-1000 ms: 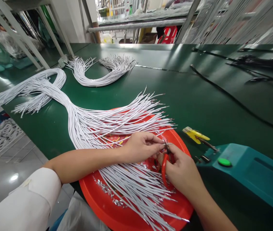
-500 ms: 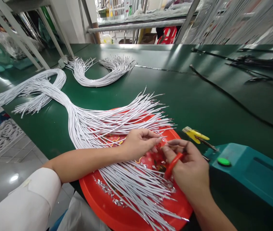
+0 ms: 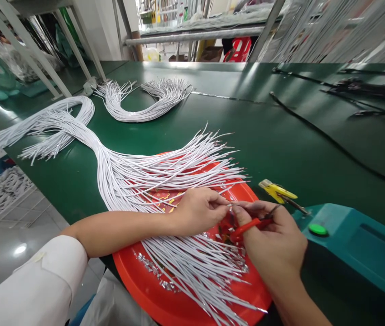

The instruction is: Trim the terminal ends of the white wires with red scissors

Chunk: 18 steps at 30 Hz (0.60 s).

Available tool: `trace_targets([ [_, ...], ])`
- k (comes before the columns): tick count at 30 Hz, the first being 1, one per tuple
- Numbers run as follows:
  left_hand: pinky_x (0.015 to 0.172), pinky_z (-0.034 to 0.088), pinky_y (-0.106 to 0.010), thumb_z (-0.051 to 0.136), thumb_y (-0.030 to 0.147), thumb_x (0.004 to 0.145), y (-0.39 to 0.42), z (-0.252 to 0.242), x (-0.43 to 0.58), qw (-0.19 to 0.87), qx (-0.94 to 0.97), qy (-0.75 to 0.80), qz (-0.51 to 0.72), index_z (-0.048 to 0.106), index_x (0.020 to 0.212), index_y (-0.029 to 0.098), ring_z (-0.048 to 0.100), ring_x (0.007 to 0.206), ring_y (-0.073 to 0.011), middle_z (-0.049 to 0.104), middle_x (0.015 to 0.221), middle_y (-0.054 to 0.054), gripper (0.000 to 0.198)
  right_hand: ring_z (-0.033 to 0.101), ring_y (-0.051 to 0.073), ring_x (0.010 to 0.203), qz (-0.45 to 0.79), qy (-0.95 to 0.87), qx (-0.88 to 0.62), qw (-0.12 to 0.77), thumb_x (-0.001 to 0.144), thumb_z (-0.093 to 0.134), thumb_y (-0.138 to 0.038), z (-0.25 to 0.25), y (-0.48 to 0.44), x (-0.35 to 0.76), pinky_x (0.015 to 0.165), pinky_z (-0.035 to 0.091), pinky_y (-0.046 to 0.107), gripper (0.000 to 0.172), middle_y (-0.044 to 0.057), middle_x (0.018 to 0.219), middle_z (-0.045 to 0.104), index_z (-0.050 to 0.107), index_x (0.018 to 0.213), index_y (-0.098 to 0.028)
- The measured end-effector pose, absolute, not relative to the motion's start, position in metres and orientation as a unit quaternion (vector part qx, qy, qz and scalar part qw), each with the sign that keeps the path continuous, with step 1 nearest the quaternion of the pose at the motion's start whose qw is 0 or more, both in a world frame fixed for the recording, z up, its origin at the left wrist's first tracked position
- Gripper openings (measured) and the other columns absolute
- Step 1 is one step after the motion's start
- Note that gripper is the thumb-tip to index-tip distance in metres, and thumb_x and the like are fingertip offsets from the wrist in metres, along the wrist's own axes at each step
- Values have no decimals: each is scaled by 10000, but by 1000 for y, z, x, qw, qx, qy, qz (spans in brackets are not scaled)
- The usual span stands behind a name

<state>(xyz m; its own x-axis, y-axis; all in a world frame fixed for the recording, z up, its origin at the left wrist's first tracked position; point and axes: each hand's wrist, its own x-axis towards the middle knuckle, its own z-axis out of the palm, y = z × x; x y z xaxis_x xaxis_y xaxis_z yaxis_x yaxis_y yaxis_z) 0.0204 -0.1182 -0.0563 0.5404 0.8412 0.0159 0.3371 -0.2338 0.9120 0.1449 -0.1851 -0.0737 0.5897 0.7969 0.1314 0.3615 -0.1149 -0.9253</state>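
My left hand (image 3: 201, 210) pinches the end of a white wire between thumb and forefinger above the red tray (image 3: 134, 290). Meeting it fingertip to fingertip, my right hand (image 3: 272, 240) pinches at the same wire tip. A red-handled hand tool (image 3: 247, 230) is tucked in that hand; its dark head is mostly hidden by the fingers, so its kind is unclear. White wires (image 3: 179, 174) fan across the tray above my left arm, and more white wires (image 3: 192, 258) spread below it. Small shiny metal pieces (image 3: 155, 271) lie on the tray.
Another bundle of white wires (image 3: 138, 115) curves on the green table (image 3: 240, 122). At right stands a teal machine (image 3: 355, 244) with a green button (image 3: 318, 229) and a yellow clip (image 3: 277, 190) beside it. A black cable (image 3: 328, 145) crosses the right side. Metal frame legs (image 3: 80, 45) stand at the back left.
My right hand has turned and shifted slightly right, its fingertips now meeting my left hand's at the wire tip. The red-handled tool has tilted flatter. My left hand has moved slightly.
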Motion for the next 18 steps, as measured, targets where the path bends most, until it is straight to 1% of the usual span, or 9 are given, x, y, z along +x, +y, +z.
trace_targets([
  [5,533,420,-180,551,218,771,-124,-56,22,538,687,419,250,656,805,119,583,583,-91,616,602,2,148,627,158,695,271,-375,-659,593,659,704,-332,-72,-181,144,664,522,310,251,3,765,637,516,776,-213],
  [12,509,441,-178,588,241,783,-123,-59,26,628,616,402,255,620,806,112,551,501,-62,604,612,7,134,621,153,662,253,-383,-658,597,665,681,-299,-68,-179,143,632,532,298,203,-4,724,616,513,740,-215],
  [18,508,430,-176,582,242,777,-120,-66,24,582,650,396,285,644,809,119,564,543,-73,621,637,-1,141,640,175,665,242,-360,-658,615,640,711,-318,-64,-179,140,611,543,317,257,7,745,642,553,811,-207],
])
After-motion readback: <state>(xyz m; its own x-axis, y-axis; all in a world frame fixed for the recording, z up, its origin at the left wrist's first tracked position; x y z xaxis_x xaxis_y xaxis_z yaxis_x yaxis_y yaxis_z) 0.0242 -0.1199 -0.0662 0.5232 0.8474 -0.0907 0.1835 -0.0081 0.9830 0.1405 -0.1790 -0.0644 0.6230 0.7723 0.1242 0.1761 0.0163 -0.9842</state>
